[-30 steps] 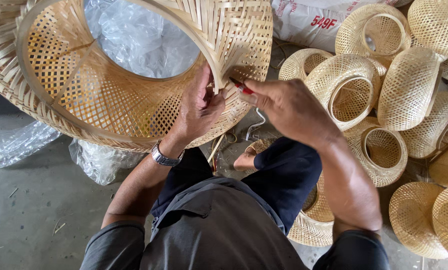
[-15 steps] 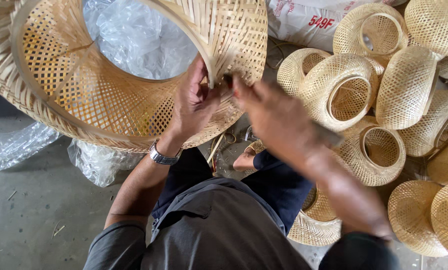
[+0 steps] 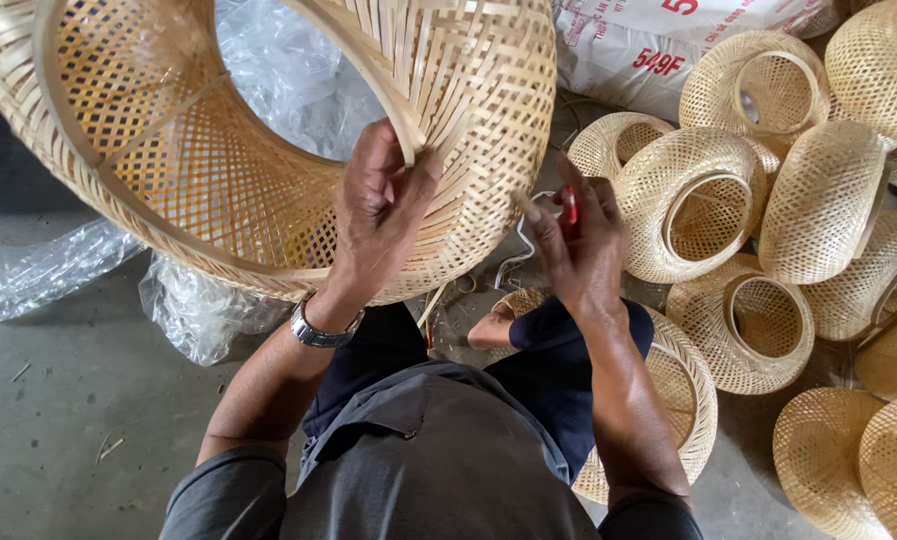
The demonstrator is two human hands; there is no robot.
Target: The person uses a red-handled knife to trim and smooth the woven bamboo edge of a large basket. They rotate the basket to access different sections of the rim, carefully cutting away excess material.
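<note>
A large woven bamboo shade (image 3: 219,190) fills the upper left, tilted with its open mouth toward me. My left hand (image 3: 379,215), with a metal watch on the wrist, grips the shade's thick bamboo rim near its lower edge. My right hand (image 3: 574,245) is off the shade, just to its right, closed around a small red-handled tool (image 3: 571,210). Only the tool's red part shows between the fingers. My legs in dark trousers are below, and a bare foot (image 3: 489,328) rests between them.
Several smaller woven bamboo shades (image 3: 704,200) lie piled at the right. Another one (image 3: 689,400) sits under my right forearm. Clear plastic sheeting (image 3: 39,270) lies on the concrete floor at left and behind the big shade. A printed white sack (image 3: 659,40) is at the top.
My right hand has pulled away from the shade's rim, moving right and down with the red tool. My left hand stays on the rim. The view has shifted slightly.
</note>
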